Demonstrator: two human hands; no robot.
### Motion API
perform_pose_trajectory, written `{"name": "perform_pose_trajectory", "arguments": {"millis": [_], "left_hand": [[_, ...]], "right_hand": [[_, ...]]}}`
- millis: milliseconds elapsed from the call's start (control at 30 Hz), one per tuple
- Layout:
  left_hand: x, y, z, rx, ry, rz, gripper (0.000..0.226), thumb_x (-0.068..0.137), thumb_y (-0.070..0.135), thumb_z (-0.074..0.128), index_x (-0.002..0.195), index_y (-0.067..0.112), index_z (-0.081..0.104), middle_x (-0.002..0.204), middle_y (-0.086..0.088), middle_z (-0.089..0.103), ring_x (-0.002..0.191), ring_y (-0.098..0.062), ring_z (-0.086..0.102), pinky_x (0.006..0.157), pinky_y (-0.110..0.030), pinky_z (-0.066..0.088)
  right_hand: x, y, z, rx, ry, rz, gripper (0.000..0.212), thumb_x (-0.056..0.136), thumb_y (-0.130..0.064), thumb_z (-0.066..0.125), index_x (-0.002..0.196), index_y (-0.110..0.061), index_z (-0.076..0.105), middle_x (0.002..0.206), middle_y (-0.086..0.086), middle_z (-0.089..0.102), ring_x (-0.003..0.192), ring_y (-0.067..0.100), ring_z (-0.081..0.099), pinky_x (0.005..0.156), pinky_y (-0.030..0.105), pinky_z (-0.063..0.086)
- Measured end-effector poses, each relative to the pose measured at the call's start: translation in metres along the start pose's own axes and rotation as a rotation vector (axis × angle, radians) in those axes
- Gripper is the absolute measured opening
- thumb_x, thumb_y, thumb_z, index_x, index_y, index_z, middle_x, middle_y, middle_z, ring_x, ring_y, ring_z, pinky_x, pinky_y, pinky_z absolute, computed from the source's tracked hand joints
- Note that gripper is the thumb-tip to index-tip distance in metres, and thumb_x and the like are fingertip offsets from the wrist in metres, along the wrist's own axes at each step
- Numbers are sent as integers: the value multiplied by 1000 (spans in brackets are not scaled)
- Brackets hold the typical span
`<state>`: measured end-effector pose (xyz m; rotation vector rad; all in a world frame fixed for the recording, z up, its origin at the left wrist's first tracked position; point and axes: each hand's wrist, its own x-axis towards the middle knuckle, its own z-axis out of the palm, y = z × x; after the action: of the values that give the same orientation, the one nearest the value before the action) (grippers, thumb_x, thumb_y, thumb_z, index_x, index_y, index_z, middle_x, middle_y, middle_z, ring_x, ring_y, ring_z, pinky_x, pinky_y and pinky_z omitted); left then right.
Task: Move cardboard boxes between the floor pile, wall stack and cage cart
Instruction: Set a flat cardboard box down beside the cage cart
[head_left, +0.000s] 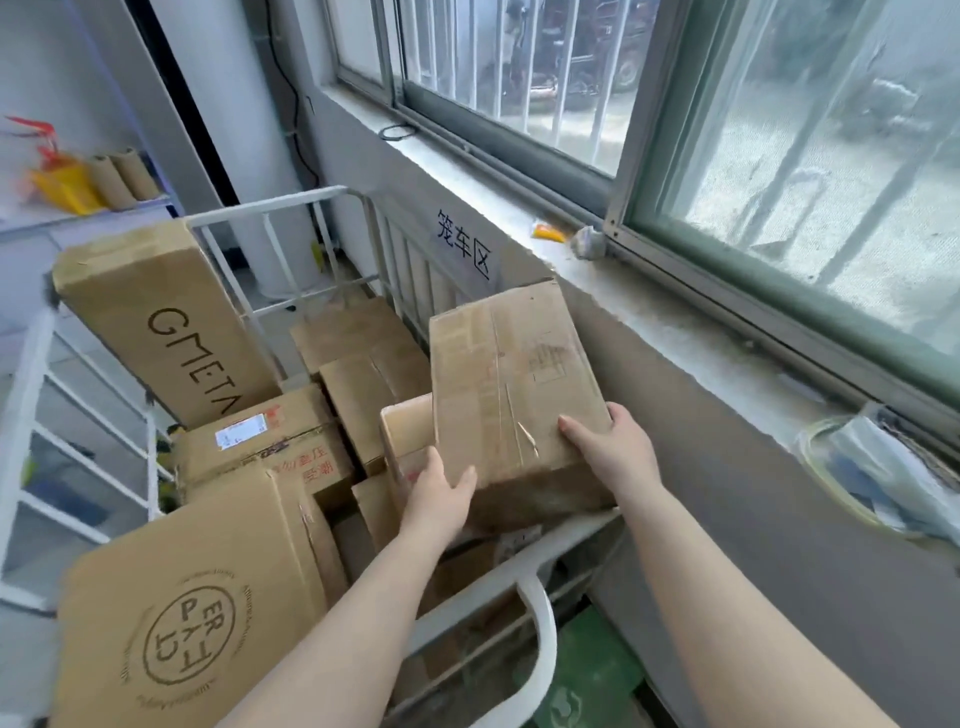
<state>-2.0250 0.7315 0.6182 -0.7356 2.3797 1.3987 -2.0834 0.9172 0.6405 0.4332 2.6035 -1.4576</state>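
I hold a taped brown cardboard box (511, 384) tilted over the near right corner of the white cage cart (332, 200). My left hand (439, 493) grips its lower left corner and my right hand (610, 449) grips its lower right edge. Its bottom rests near the cart's front rail (519, 566). Inside the cart lie several boxes: a tall one marked GMETA (156, 322) leaning at the back left, one with a white label (260, 441), a large one with a round PERFECT stamp (192, 613) at the front left, and plain ones (363, 364) behind.
A grey wall with a window sill (675, 317) runs along the cart's right side, with a paper sign (465, 249) on it. A tape roll and plastic bag (872, 467) lie on the sill. A shelf with cardboard tubes (117, 176) stands at the far left. Green floor (587, 675) shows below.
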Motion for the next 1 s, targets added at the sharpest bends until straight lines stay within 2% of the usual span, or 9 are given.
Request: {"name": "perform_pose_trajectory", "arguments": {"millis": [100,233,300,400,533,633,800,900,1000], "left_hand": [[0,-6,0,-40,-21,23,68,97,34,48,152,19,13,154,-4,29,140,-24,32,114,-37,29],[-9,-19,-3,-104,-19,46,66,94,30,55,150,17,23,152,-4,34,138,-24,35,111,-38,31],[-12,-22,-5,-210,-61,31,71,93,31,57,151,17,19,154,-4,30,139,-24,34,113,-41,31],[-23,-25,-10,-223,-93,39,66,94,29,56,149,16,23,152,-4,33,136,-24,38,110,-37,32],[-57,-39,-8,-174,-27,158,44,93,25,56,135,18,44,132,-1,51,111,-16,50,81,-20,43],[-93,-60,4,-160,21,319,25,92,21,56,117,23,54,108,4,57,90,-8,53,70,-13,40],[-151,-112,60,-27,-385,532,13,84,28,57,90,40,56,65,15,50,63,-4,47,61,-13,37],[-160,-154,110,184,-641,507,17,82,32,52,87,48,49,67,13,46,64,-2,43,65,-20,37],[-150,-197,153,273,-716,334,18,86,29,53,100,41,50,77,13,48,70,-1,45,75,-25,43]], "right_hand": [[5,-1,3,-41,52,-34,65,79,-47,68,133,-19,46,120,0,60,109,23,57,78,31,43],[4,1,8,-65,27,-98,51,79,-41,71,123,-20,55,111,-3,64,97,16,58,76,26,42],[3,3,9,-36,49,-62,65,80,-42,70,135,-16,47,127,2,59,111,20,56,89,30,45],[-12,12,11,-37,82,8,82,81,-44,68,146,-14,28,144,7,43,131,26,43,106,40,37],[-69,33,8,97,165,2,84,84,-39,68,150,-18,20,154,1,28,141,21,27,113,38,28],[-124,68,6,196,275,20,64,88,-33,64,143,-20,35,146,-2,40,135,16,36,104,29,30],[-204,170,23,209,290,181,36,88,-20,65,122,-18,54,121,-3,54,117,12,47,93,24,32],[-233,242,38,119,138,340,34,86,-20,68,117,-15,56,117,0,57,117,18,51,91,24,35],[-247,306,57,96,-7,525,40,83,-28,71,118,-15,56,123,4,58,116,18,53,93,26,38]]}}
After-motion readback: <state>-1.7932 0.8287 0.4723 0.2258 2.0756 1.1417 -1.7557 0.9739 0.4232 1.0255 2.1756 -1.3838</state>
